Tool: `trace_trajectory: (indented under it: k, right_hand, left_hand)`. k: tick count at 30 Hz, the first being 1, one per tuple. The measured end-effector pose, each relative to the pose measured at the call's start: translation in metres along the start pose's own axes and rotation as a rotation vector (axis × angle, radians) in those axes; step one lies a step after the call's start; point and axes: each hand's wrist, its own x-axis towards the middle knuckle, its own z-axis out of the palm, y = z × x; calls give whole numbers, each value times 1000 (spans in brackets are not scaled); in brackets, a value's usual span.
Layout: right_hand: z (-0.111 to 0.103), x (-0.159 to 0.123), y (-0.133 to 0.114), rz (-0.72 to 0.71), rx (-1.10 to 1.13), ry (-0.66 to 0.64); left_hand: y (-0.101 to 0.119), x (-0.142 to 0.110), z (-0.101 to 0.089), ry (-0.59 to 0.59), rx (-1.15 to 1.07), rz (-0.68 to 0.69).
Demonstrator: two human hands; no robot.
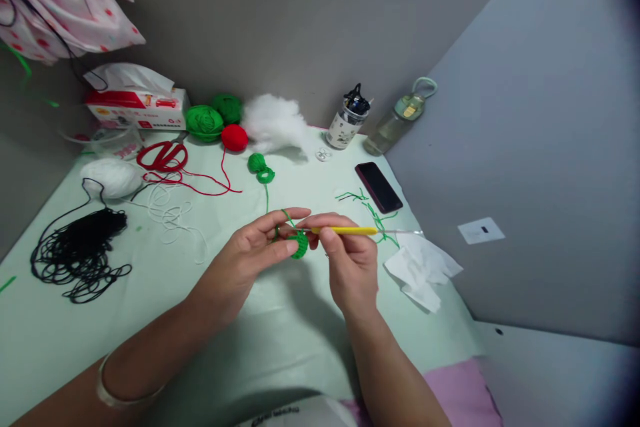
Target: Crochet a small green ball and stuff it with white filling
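My left hand point(255, 250) pinches a small green crocheted piece point(301, 245) between thumb and fingers, with green yarn looped over the index finger. My right hand point(347, 260) grips a yellow-handled crochet hook point(350, 231) whose tip meets the green piece. Both hands hover just above the pale green table point(280, 333), near its middle. A strand of green yarn runs from the piece back to a small green crocheted ball point(260, 167) farther away.
Behind stand green yarn balls point(213, 117), a red yarn ball point(235, 137), white stuffing point(275, 123), red scissors point(163, 157), a tissue box point(137, 107), a jar point(346, 123) and a bottle point(395, 120). A phone point(379, 187) and crumpled tissue point(420, 270) lie right. Black yarn point(80, 253) lies left.
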Motion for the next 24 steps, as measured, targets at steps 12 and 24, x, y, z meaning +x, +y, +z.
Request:
trace_trajectory:
  k: [12,24]
  right_hand:
    - [-5,0,-8,-85,-82,0]
    - [-3,-10,-3,-526,-577,-40]
  left_hand:
    - [2,-4,-2,165,264,107]
    - [2,1,2,79,-146,-103]
